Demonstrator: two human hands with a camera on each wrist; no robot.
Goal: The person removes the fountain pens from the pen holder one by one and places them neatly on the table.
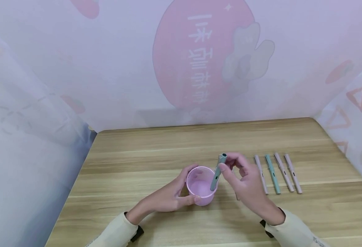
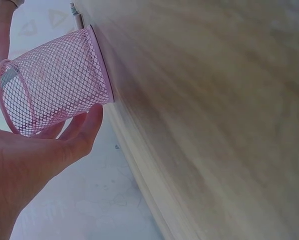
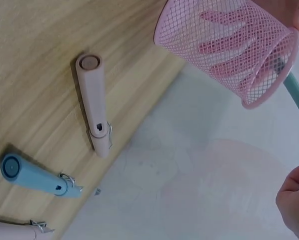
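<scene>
I see the pink mesh cup (image 1: 200,187) upright on the wooden table (image 1: 156,151), near its front edge. My left hand (image 1: 171,195) wraps the cup's left side, thumb on the near rim, fingers curled round the far wall; the fingertips are hidden behind the mesh in the head view.

My right hand (image 1: 245,185), just right of the cup, pinches a teal pen (image 1: 217,173) near its top. The pen leans over the cup's right rim, lower end inside; I cannot tell whether the tip touches the bottom. The right wrist view cuts the pen off and shows only a knuckle.

Right of the cup lie four pens in a row: pink pen (image 1: 260,173), second teal pen (image 1: 272,173), two more pink pens (image 1: 289,172). Another pen seems partly hidden under my right hand.
</scene>
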